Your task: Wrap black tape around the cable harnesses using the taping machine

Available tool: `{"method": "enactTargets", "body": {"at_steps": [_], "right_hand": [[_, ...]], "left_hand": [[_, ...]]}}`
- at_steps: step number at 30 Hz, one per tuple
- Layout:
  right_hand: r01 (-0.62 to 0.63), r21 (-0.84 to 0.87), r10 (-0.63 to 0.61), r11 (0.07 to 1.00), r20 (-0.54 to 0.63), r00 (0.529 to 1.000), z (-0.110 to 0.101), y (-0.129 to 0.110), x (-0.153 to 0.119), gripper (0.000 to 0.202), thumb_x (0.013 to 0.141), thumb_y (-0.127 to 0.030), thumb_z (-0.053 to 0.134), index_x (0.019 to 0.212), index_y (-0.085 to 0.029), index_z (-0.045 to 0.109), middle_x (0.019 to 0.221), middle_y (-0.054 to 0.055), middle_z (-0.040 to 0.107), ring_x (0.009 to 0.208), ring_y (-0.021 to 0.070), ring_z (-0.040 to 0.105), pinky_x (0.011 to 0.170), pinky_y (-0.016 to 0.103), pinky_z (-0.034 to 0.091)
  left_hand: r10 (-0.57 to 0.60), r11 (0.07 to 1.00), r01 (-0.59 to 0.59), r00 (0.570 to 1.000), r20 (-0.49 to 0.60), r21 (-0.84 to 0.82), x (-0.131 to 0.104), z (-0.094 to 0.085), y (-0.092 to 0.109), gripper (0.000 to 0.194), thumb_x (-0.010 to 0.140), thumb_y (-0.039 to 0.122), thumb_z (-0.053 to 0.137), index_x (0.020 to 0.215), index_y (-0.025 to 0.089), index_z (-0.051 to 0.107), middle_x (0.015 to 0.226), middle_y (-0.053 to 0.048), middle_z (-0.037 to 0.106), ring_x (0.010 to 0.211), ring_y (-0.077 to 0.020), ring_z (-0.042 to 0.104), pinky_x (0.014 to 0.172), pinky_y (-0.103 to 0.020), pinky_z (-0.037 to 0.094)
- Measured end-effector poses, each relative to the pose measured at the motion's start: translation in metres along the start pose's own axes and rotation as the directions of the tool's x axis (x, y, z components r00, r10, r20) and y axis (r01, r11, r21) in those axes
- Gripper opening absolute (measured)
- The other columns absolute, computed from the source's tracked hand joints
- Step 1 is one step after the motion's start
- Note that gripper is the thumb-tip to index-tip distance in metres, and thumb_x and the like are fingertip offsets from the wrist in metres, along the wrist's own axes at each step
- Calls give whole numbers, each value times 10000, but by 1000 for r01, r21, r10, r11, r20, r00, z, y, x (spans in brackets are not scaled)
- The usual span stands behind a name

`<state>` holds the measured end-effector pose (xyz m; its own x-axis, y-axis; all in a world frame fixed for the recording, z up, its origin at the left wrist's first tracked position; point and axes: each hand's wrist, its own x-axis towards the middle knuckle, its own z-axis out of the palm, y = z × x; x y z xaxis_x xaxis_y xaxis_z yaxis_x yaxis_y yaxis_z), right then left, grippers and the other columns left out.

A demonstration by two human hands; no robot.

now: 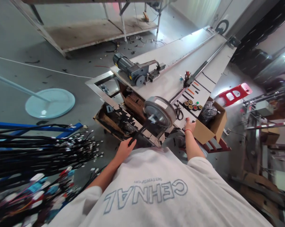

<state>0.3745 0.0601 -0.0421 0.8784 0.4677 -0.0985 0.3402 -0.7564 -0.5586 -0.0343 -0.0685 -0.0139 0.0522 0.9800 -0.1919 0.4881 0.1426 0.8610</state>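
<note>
A long white surface, with a metal wheel at its near end and a black bar at the wheel's centre.
The bar's long axis slants down-left from the wheel to the left hand, fingers clamped around it; the right hand is at the surface's edge, grip unclear. Apparently the bar is being worked; moving it calls for firm hold.

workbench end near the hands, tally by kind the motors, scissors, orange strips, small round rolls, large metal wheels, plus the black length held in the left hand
Motor: 1
Scissors: 1
Orange strips: 2
Small round rolls, as far as they show: 5
Large metal wheel: 1
Black length in left hand: 1
Total: 11
</note>
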Motion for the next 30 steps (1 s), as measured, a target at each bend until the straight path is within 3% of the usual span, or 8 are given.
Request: {"method": "enactTargets", "body": {"at_steps": [13,17,20,23,27,30], "right_hand": [[-31,16,31,999,9,999,-4,-2,-6,695,824,-634,549,1303,-135,480,1335,218,540,1209,329,541,996,443,413],[-34,20,34,999,14,999,-6,-3,-7,698,823,-627,553,1310,-134,470,1352,223,525,1229,322,526,1002,429,407],[-32,25,31,999,9,999,-6,-3,-8,678,826,-636,542,1290,-144,482,1335,209,541,1221,313,532,998,417,411],[-20,38,20,999,1,1000,-6,-3,-7,662,821,-620,561,1268,-136,495,1313,206,558,1210,314,539,991,411,416],[-22,52,22,998,4,1000,-5,-2,-6,644,811,-604,591,1242,-132,511,1277,205,583,1192,315,551,986,406,422],[-10,57,10,998,7,1000,-5,-2,-6,618,812,-599,589,1226,-145,522,1277,196,587,1189,307,553,988,397,422]], "left_hand": [[-7,1000,8,999,36,-9,43,30,16,393,789,493,452,688,164,641,637,-21,635,649,-185,577,625,-267,451],[-73,997,74,997,39,-7,48,32,16,412,798,487,443,769,152,682,644,-29,655,640,-193,595,606,-269,469],[-56,998,56,998,43,0,48,30,16,450,809,514,444,858,147,700,724,-43,697,703,-209,628,667,-281,494],[-19,1000,18,998,55,9,43,28,9,478,815,550,424,834,153,689,775,-59,713,762,-231,646,730,-301,505],[-57,997,46,984,171,69,27,23,-16,418,761,542,445,728,177,645,694,-63,691,682,-237,633,684,-318,500],[-90,994,79,985,148,81,15,16,-28,407,739,542,456,745,180,640,728,-72,704,679,-235,624,675,-319,492]]}}
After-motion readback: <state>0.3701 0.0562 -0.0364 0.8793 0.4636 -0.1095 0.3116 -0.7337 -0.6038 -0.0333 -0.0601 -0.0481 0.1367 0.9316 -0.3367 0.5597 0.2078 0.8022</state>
